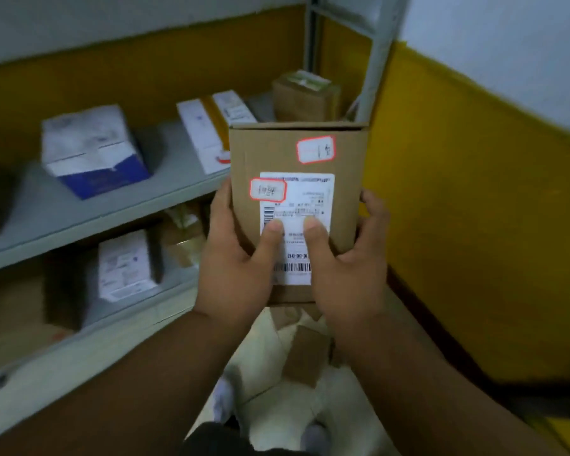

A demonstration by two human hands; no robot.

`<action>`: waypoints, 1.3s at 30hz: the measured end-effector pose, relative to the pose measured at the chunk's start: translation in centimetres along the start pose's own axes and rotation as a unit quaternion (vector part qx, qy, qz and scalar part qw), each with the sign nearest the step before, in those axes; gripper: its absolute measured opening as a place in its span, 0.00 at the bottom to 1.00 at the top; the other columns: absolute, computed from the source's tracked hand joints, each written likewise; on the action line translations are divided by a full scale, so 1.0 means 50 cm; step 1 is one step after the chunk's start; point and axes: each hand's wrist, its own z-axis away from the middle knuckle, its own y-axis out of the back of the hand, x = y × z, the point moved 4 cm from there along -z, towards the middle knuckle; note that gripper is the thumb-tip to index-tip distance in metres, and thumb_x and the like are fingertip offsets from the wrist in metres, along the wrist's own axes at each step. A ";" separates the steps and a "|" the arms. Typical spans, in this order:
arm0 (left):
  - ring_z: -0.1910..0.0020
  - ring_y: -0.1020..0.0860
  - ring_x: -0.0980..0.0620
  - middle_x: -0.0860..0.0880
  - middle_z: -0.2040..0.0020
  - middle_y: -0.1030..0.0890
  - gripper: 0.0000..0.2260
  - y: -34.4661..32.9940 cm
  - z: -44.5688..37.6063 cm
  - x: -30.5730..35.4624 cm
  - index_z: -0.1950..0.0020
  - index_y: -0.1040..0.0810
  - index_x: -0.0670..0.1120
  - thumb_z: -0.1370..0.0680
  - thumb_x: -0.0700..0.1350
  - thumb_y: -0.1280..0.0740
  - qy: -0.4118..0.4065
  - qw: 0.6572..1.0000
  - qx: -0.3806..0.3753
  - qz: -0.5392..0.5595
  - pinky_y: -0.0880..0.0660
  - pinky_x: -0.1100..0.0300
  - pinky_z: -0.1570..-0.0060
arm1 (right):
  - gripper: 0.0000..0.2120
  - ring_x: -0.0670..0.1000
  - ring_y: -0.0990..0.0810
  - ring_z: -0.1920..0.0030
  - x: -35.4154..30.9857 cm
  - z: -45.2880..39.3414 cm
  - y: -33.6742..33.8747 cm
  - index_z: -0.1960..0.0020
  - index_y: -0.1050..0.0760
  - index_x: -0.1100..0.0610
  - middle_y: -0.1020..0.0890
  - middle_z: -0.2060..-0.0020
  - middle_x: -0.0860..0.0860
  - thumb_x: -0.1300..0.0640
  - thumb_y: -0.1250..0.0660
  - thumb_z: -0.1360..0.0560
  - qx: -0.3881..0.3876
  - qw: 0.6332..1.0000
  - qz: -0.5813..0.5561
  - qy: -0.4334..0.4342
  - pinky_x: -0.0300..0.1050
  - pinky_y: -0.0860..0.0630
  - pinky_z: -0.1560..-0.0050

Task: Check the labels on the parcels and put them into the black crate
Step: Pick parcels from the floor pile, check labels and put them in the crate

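I hold a brown cardboard parcel (270, 153) up in front of me at the centre of the view. Its white shipping label (305, 199) faces me, upside down, and two red-framed stickers sit on the same face. My left hand (234, 264) grips the parcel's lower left edge with the thumb lying on the label. My right hand (352, 258) grips the lower right edge, its thumb also on the label. The black crate is out of view.
Grey metal shelves (89, 218) stand to my left with a white-and-blue box (93, 149), a white box (211, 126), a brown box (305, 95) and lower parcels (125, 264). A yellow wall (474, 209) is on the right. Brown boxes (305, 353) lie on the floor below.
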 end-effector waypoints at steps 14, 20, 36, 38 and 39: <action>0.44 0.23 0.69 0.68 0.43 0.22 0.29 0.658 0.382 0.009 0.23 0.41 0.57 0.21 0.46 0.33 -0.011 0.961 0.274 -0.030 0.23 0.71 0.50 | 0.30 0.45 0.19 0.41 -0.268 0.516 -0.345 0.30 0.40 0.39 0.21 0.38 0.44 0.41 0.30 0.27 -0.241 0.953 -0.081 0.164 0.51 0.18 0.47; 0.45 0.20 0.65 0.65 0.42 0.20 0.29 1.063 0.695 -0.036 0.26 0.43 0.66 0.21 0.48 0.33 0.064 0.915 0.390 -0.088 0.21 0.56 0.46 | 0.31 0.37 0.20 0.44 -0.369 0.964 -0.566 0.28 0.39 0.44 0.22 0.43 0.36 0.48 0.28 0.25 -0.386 0.894 -0.156 0.167 0.35 0.20 0.48; 0.48 0.19 0.65 0.64 0.43 0.19 0.31 1.562 0.869 -0.181 0.26 0.45 0.70 0.20 0.46 0.34 0.193 0.851 0.481 -0.080 0.20 0.64 0.56 | 0.31 0.45 0.18 0.43 -0.491 1.370 -0.981 0.27 0.43 0.46 0.22 0.38 0.47 0.47 0.30 0.24 -0.517 0.820 -0.138 0.204 0.41 0.17 0.51; 0.49 0.19 0.63 0.61 0.44 0.20 0.30 1.617 0.857 -0.215 0.26 0.42 0.68 0.21 0.45 0.33 0.213 0.838 0.493 -0.098 0.19 0.62 0.56 | 0.31 0.47 0.19 0.41 -0.488 1.389 -1.052 0.27 0.42 0.47 0.23 0.36 0.48 0.46 0.30 0.24 -0.522 0.816 -0.124 0.215 0.47 0.16 0.50; 0.49 0.19 0.60 0.58 0.44 0.21 0.29 1.646 0.852 -0.232 0.27 0.40 0.67 0.21 0.45 0.32 0.226 0.832 0.493 -0.114 0.18 0.59 0.55 | 0.30 0.47 0.19 0.41 -0.484 1.398 -1.084 0.27 0.42 0.46 0.23 0.36 0.49 0.46 0.30 0.24 -0.525 0.815 -0.115 0.216 0.49 0.16 0.49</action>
